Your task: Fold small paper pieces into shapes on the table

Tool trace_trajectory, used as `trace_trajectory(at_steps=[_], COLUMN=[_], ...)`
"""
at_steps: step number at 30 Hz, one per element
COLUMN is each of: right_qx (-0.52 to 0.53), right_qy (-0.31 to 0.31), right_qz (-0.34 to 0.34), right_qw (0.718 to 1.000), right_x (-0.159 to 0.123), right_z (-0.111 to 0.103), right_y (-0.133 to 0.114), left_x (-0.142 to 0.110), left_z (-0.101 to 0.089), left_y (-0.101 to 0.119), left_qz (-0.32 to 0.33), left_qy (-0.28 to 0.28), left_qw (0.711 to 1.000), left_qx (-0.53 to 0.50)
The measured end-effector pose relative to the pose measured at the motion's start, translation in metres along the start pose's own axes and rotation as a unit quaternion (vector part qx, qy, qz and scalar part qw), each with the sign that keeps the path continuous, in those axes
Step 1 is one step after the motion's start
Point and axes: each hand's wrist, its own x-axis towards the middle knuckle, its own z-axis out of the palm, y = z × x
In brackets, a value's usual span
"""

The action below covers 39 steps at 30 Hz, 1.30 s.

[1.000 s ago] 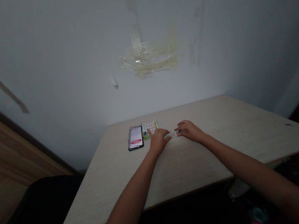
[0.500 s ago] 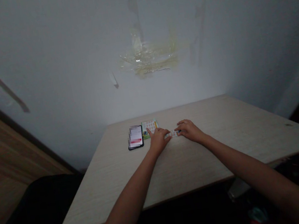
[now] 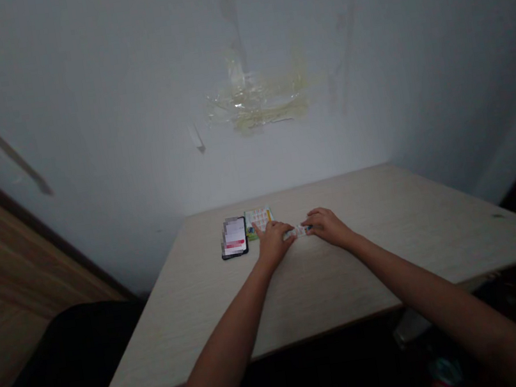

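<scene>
A small white strip with printed marks (image 3: 299, 231) lies low over the table between my two hands; its exact kind is too small to make out. My left hand (image 3: 273, 241) pinches its left end between thumb and fingers. At the other end, the fingertips of my right hand (image 3: 329, 225) close on it beside a small dark spot. Partly behind my left hand lies a green-edged printed card or booklet (image 3: 261, 215) with rows of small pictures. The fingers cover both ends of the strip.
Left of the booklet lies a phone (image 3: 234, 237) with its screen lit and partly blurred. The pale wooden table (image 3: 197, 306) meets a wall (image 3: 129, 109) with peeling clear tape (image 3: 268, 101). A dark covered object (image 3: 64, 358) stands beside the table's left edge.
Hardly anything differs. Both hands stay on the strip in nearly the same place, and the phone and booklet have not moved.
</scene>
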Motion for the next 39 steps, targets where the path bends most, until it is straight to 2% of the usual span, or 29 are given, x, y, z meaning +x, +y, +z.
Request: trace_trajectory(at_steps=[5, 9, 14, 20, 24, 27, 31, 39], right_qx=[0.036, 0.05, 0.069, 0.033, -0.046, -0.125, -0.198, -0.208], right_qy=[0.01, 0.038, 0.039, 0.028, 0.043, 0.06, 0.102, 0.099], right_qz=[-0.03, -0.044, -0.039, -0.001, 0.059, 0.1, 0.152, 0.193], right_qw=[0.999, 0.997, 0.996, 0.999, 0.996, 0.985, 0.963, 0.954], right_x=[0.001, 0.002, 0.002, 0.002, 0.0, -0.003, -0.007, -0.011], right_z=[0.001, -0.005, -0.009, -0.012, -0.017, -0.023, -0.03, -0.027], right_y=[0.003, -0.003, -0.01, -0.008, -0.003, 0.003, 0.01, 0.021], left_x=[0.001, 0.0, 0.0, 0.002, 0.001, 0.0, 0.0, -0.001], left_z=[-0.003, -0.004, -0.001, 0.004, 0.004, 0.002, -0.001, -0.002], left_y=[0.0, 0.001, -0.001, -0.004, -0.002, -0.001, 0.0, 0.001], left_qz=[-0.024, -0.017, -0.018, -0.011, 0.011, 0.036, 0.03, 0.028], left_qy=[0.006, 0.007, 0.008, -0.009, -0.038, -0.045, -0.051, -0.05], left_qw=[1.0, 1.0, 1.0, 1.0, 0.999, 0.998, 0.998, 0.998], left_qx=[-0.002, 0.004, 0.01, 0.001, 0.02, 0.026, 0.026, 0.014])
